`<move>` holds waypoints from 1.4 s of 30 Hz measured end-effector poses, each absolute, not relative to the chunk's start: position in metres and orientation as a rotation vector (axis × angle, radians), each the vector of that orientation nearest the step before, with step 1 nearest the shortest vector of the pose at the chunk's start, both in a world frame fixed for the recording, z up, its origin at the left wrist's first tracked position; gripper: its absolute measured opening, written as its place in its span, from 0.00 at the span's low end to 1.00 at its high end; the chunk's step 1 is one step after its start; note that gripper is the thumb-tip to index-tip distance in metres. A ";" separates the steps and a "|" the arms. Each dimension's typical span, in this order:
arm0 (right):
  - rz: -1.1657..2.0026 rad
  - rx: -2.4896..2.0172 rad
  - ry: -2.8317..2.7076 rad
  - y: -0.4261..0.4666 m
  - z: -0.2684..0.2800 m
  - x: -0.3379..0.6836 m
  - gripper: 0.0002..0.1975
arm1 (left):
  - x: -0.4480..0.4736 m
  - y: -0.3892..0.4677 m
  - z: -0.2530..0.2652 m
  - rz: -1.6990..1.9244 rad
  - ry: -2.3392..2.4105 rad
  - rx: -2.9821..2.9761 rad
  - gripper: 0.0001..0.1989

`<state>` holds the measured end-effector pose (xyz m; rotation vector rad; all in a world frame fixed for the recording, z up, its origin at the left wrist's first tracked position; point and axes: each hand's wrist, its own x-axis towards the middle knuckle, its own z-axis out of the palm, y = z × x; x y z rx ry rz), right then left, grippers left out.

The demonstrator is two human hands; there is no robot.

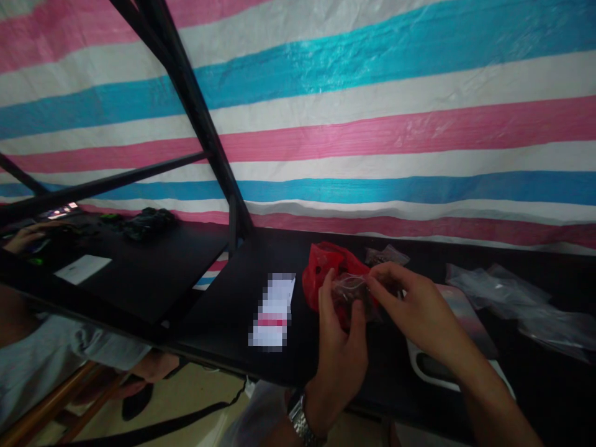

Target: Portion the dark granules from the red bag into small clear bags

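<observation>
A small clear zip bag (350,287) with something dark inside is between my hands, above the black table. My left hand (342,347), with a metal watch on the wrist, cups it from the left and below. At the bag's top right edge, the fingers of my right hand (412,304) pinch the plastic. Just behind lies a red plastic bag (328,256), crumpled and open, partly hidden by my left hand. Under my right forearm sits a flat device like a digital scale (472,320), mostly covered. What fills the zip bag is too blurred to name.
Another small filled clear bag (388,254) lies behind my right hand. Clear bags (498,288) are piled at the right. A blurred-out paper (274,310) lies left. A black frame post (200,124) divides this table from another, where a person's hand (30,236) shows.
</observation>
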<state>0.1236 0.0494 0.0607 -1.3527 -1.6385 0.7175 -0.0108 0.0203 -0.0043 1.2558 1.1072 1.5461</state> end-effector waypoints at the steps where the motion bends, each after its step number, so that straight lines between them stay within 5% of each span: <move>1: 0.720 -1.366 -1.583 0.053 0.057 0.126 0.10 | -0.007 0.020 -0.002 1.527 1.086 1.116 0.28; 15: 0.533 -1.790 -1.529 0.090 0.041 0.110 0.08 | 0.012 0.028 -0.006 1.324 0.986 0.539 0.22; 42: 0.699 -1.543 -1.648 0.080 0.043 0.120 0.11 | 0.009 0.020 -0.005 1.180 0.997 0.634 0.14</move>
